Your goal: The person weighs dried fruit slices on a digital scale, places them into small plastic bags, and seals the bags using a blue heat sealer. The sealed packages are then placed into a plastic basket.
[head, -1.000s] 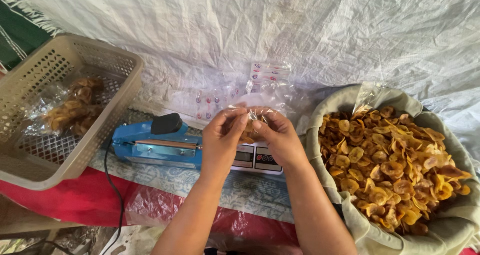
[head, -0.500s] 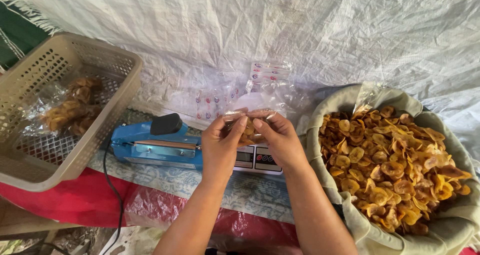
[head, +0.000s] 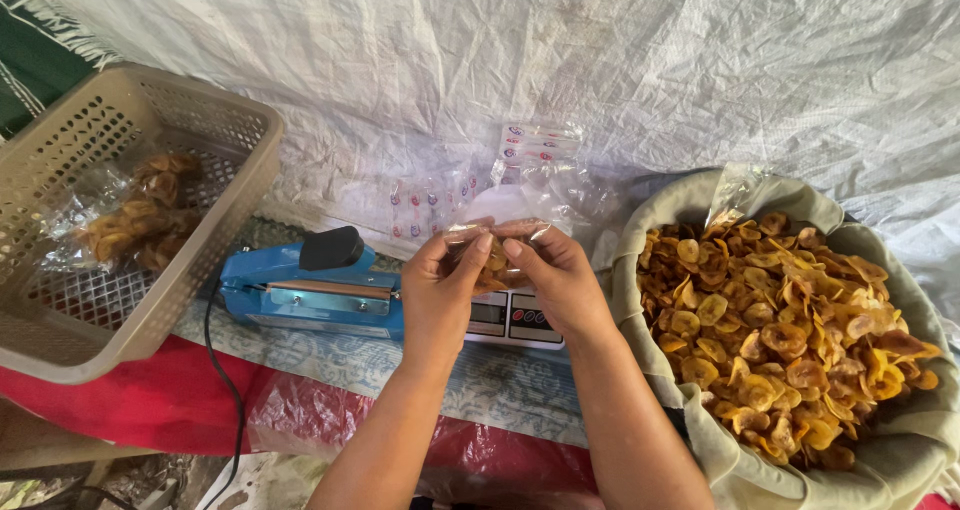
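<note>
My left hand (head: 440, 292) and my right hand (head: 556, 278) together pinch the top of a small clear plastic bag of fried chips (head: 497, 252), held just above a small digital scale (head: 512, 320). The bag's lower part is hidden behind my fingers. Left of my hands lies a blue heat sealer (head: 310, 290) with a black knob, its arm down. On the right a large sack (head: 900, 445) lined with clear plastic holds a heap of golden chips (head: 790, 330).
A beige plastic basket (head: 190, 270) at the left holds filled chip bags (head: 135, 220). Empty clear bags (head: 480, 185) lie behind the scale against a white woven sheet (head: 600, 60). A black cord (head: 225, 370) runs down from the sealer over the red cloth (head: 140, 400).
My fingers have shifted slightly along the top of the bag; the hands stay in the same place above the scale.
</note>
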